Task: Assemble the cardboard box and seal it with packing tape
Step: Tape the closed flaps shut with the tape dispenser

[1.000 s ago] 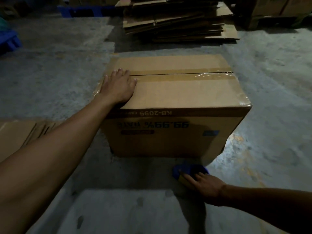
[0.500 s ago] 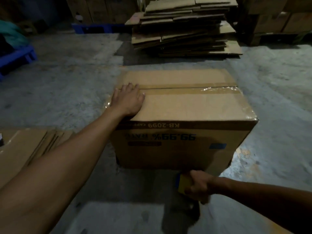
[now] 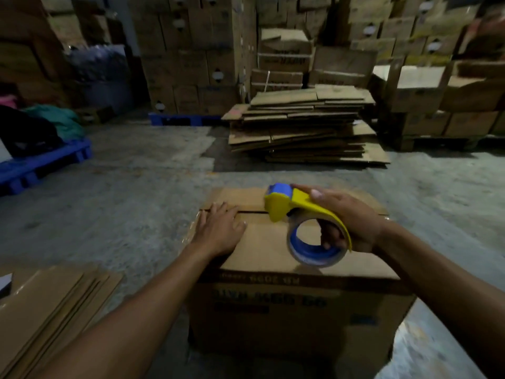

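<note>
Seam: it runs left-right across the cardboard box (image 3: 295, 250).
Right hand (image 3: 352, 222): your fist grips the tape dispenser (image 3: 306, 214), its head over the seam.
Left hand (image 3: 218, 231): you press it flat, fingers spread, on the seam's left end.

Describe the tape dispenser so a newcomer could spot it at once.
Start at the cardboard box on the concrete floor in front of the person. Above its top, the right hand holds the tape dispenser over the flap seam. It is the only bright yellow thing here, with a blue roll core.

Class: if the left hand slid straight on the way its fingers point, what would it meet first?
The left hand lies flat on the box, fingers pointing to the far left edge. Probably nothing before that edge; the tape dispenser sits off to its right.
</note>
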`<move>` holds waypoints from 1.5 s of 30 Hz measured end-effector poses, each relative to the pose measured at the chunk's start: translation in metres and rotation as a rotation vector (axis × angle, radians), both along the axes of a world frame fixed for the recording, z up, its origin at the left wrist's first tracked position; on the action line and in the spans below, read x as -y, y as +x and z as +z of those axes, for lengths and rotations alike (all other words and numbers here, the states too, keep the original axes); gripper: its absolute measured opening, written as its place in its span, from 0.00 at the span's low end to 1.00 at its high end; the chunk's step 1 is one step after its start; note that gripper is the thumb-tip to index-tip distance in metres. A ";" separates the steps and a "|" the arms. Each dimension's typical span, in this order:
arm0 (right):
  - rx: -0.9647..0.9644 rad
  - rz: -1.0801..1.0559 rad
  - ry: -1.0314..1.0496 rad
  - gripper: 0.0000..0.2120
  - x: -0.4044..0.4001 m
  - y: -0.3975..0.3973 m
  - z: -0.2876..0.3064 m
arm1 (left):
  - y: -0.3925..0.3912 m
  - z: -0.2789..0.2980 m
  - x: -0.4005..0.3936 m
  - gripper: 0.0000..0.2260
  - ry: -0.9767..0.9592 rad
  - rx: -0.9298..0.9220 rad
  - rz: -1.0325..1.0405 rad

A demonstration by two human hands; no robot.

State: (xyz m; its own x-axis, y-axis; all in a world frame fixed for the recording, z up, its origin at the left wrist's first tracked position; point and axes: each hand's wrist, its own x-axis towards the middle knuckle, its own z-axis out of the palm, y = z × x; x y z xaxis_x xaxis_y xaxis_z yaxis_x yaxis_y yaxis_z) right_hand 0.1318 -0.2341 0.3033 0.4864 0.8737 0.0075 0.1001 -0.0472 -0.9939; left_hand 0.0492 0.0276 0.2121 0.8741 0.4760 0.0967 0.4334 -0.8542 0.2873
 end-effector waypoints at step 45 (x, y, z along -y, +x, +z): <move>-0.126 -0.040 0.012 0.38 0.034 0.047 -0.016 | -0.007 0.102 0.098 0.03 -1.681 0.066 0.049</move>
State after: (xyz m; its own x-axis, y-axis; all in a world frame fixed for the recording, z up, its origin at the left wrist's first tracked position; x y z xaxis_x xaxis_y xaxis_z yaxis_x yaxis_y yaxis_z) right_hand 0.1787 -0.2679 0.2868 0.5186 0.8538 -0.0460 -0.0276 -0.0370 -0.9989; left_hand 0.0427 -0.0702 0.3138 0.8718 0.1062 -0.4782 0.3995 0.4106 0.8196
